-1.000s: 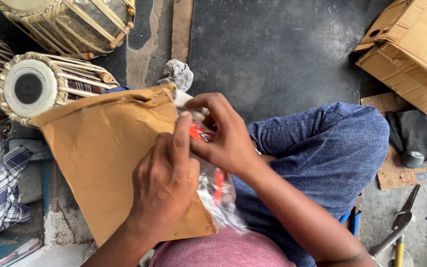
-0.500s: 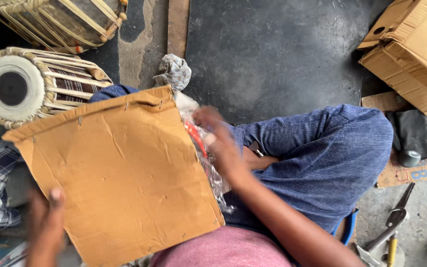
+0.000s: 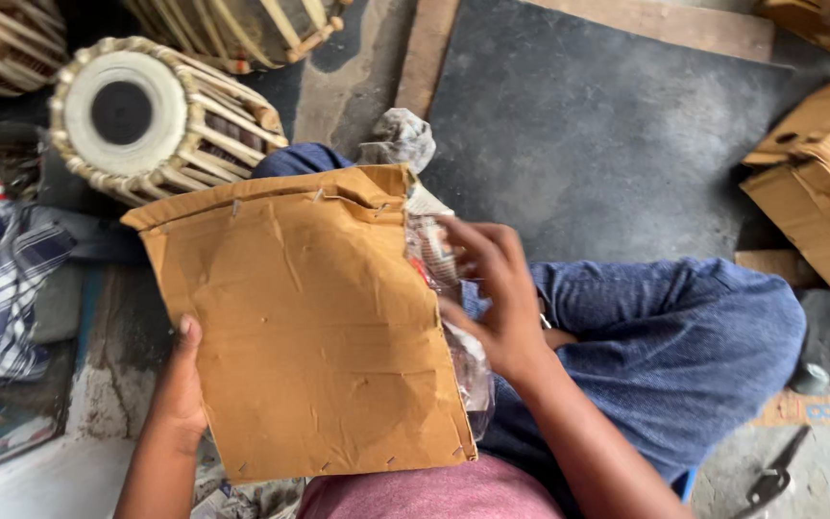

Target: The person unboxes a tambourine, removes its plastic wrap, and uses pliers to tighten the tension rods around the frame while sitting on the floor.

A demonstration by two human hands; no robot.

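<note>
A large brown paper envelope (image 3: 309,327), creased and stapled along its edges, lies across my lap. My left hand (image 3: 180,389) grips its left edge, thumb on top. My right hand (image 3: 497,298) reaches into the envelope's open right side and holds a clear plastic packet (image 3: 434,255) with red and white contents that sticks out there. Most of the packet is hidden inside the envelope. My blue-jeaned knee (image 3: 684,346) lies under my right arm.
A small hand drum (image 3: 136,120) with a white head and black centre lies on its side at the upper left, more drums behind it. A crumpled grey rag (image 3: 398,139), a dark slab (image 3: 607,144), cardboard boxes (image 3: 823,183), striped cloth (image 3: 2,288) and pliers (image 3: 770,479) surround me.
My left hand has slid from the middle of the envelope down to its left edge. My right hand has gone further into the open side, and the envelope now lies flatter.
</note>
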